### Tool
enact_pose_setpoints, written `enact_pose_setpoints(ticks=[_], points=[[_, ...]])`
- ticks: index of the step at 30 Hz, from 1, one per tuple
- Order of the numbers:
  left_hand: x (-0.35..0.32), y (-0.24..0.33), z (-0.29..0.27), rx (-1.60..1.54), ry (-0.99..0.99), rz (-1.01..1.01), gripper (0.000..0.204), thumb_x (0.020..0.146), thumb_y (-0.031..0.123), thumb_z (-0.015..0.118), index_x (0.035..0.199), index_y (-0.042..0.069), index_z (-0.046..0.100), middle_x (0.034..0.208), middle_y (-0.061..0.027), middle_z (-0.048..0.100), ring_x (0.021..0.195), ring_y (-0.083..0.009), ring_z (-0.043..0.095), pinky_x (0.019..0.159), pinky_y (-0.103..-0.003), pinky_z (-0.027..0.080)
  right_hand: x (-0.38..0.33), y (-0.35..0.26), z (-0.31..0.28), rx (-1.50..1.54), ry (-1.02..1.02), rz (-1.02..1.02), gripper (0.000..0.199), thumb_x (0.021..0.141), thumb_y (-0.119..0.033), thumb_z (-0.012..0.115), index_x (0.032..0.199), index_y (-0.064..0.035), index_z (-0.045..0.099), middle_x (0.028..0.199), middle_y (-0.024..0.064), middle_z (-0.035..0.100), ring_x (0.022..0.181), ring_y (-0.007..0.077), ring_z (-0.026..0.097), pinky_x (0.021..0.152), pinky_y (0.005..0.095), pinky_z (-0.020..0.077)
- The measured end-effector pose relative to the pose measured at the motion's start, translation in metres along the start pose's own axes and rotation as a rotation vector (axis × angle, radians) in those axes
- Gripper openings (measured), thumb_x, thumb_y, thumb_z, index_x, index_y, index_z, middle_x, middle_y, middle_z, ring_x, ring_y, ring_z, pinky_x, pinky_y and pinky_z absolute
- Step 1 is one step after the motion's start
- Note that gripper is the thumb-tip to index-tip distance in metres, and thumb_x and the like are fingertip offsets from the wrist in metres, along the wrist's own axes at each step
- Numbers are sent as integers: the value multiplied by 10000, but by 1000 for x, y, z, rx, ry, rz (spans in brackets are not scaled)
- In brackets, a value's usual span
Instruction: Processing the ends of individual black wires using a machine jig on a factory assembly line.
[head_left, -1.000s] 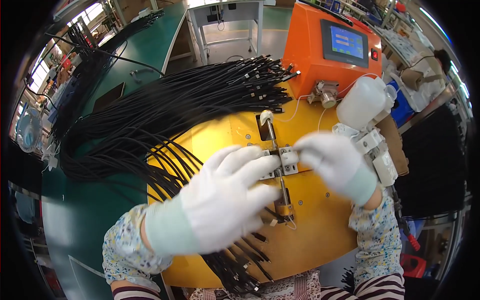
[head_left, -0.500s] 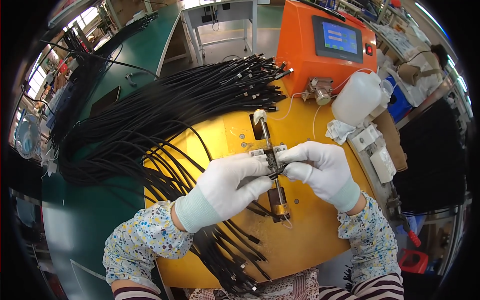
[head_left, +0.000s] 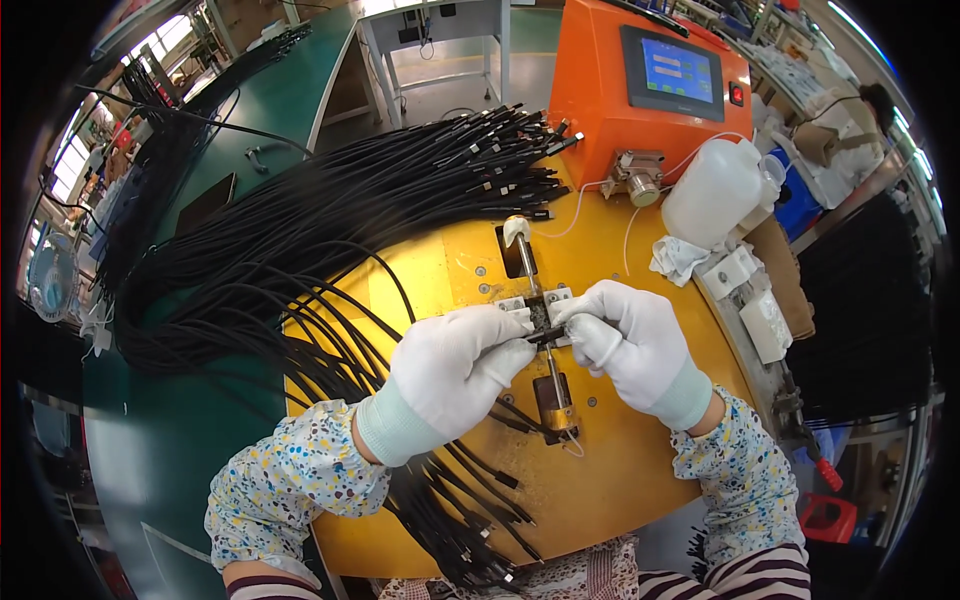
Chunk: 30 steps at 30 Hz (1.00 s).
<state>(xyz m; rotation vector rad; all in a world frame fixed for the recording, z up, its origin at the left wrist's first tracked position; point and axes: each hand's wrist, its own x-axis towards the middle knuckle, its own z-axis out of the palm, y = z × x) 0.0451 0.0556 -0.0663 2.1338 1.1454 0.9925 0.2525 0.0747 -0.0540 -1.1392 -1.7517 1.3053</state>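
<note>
My left hand [head_left: 445, 365] and my right hand [head_left: 635, 345], both in white gloves, meet over a small metal fixture [head_left: 526, 268] on the yellow plate. Pinched between the fingertips of both is a short stretch of black cable [head_left: 546, 336], held crosswise over the fixture's middle. My fingers cover its ends. The fixture has a rod with a white-wrapped tip at the far side and a brass-coloured cylinder [head_left: 557, 412] at the near side. Loose black cables [head_left: 460, 535] with metal plug ends hang below my left wrist.
A thick bundle of black cables [head_left: 330, 190] spreads over the green table [head_left: 160, 480] to the left. Behind the fixture stands an orange machine [head_left: 590, 100] with a screen. At right are a white plastic bottle [head_left: 712, 195], crumpled tissue [head_left: 678, 260] and a red-handled clamp [head_left: 828, 475].
The pinched cable has moved slightly away from me, up over the fixture's middle. My right fingers have shifted their pinch a little, and both hands still hold on.
</note>
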Motion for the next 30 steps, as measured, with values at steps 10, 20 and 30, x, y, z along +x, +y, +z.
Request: enact_pose_setpoints(ticks=[10, 20, 30], points=[[4, -16, 9, 203, -13, -47, 223, 834, 57, 632, 1052, 20, 663, 804, -68, 615, 703, -235, 614, 619, -306, 502, 14, 27, -1, -348, 145, -404, 98, 880, -54, 605, 911, 3, 678, 716, 52, 626, 613, 112, 574, 568, 253, 457], [-3, -17, 9, 767, -84, 197, 432, 766, 65, 602, 1195, 105, 635, 785, -25, 554, 706, -199, 553, 616, -319, 493, 70, 6, -17, -593, 125, -511, 156, 821, -154, 685, 921, -34, 681, 824, 116, 644, 783, 263, 640, 727, 363, 508], [-2, -17, 7, 787, -137, 237, 464, 776, 124, 584, 1235, 57, 584, 824, -32, 540, 763, -205, 563, 636, -327, 501, 195, -21, 33, -1501, -213, -349, 337, 803, -266, 707, 1101, -124, 638, 1069, 99, 624, 973, 280, 632, 832, 383, 521]])
